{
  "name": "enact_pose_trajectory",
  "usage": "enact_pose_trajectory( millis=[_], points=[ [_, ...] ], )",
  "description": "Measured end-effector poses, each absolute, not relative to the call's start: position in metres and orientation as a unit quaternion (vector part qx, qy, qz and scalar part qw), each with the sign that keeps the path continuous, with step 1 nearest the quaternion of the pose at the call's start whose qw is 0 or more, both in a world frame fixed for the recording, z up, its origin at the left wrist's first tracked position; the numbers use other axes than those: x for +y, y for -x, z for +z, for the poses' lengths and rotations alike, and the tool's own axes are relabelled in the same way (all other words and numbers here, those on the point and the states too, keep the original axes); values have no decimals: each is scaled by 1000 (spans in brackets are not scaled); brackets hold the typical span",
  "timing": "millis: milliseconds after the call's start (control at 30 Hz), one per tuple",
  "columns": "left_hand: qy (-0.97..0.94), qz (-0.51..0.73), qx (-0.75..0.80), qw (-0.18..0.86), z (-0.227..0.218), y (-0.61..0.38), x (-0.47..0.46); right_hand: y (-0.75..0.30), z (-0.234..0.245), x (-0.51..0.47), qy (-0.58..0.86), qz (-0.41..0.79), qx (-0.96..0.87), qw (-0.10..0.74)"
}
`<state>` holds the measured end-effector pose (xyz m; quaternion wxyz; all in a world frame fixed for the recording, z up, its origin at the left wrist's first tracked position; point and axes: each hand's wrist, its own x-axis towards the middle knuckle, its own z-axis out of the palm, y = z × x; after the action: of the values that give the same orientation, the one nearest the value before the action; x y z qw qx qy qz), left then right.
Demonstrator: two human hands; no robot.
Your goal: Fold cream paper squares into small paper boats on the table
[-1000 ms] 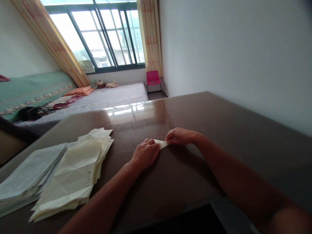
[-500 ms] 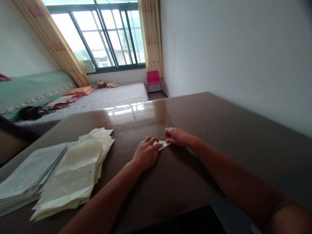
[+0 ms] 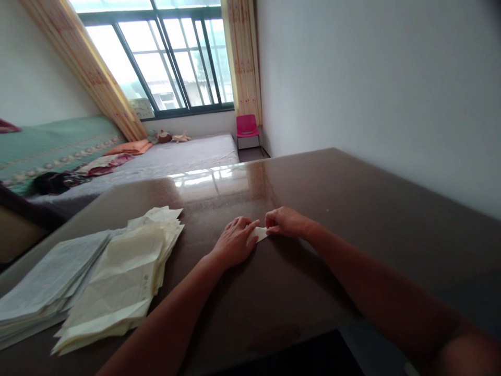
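Papers [image 3: 55, 271] in a greyish stack lie at the left of the tabletop [image 3: 352, 209], cream sheets [image 3: 125, 256] beside them, then the left hand [image 3: 236, 242] rests, fingers spread, on a pale strip [image 3: 261, 233] on the tabletop, whose right end the curled right hand [image 3: 285, 221] pinches.

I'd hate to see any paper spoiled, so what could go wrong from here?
The small paper piece between the left hand and the right hand might slide on the glossy tabletop, or crumple if the fingers press unevenly. The left forearm lies close beside the cream papers, whose edges are uneven, so a sideways move could knock some askew.
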<state>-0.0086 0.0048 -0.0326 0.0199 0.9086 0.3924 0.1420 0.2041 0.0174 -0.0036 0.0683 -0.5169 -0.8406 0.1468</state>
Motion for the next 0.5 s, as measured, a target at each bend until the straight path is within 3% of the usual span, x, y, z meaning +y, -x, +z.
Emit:
enact_pose_trajectory(
  millis=[500],
  points=[
    [-904, 109, 410, 47, -22, 12, 14, -205, -7, 19, 473, 217, -848, 97]
  ],
)
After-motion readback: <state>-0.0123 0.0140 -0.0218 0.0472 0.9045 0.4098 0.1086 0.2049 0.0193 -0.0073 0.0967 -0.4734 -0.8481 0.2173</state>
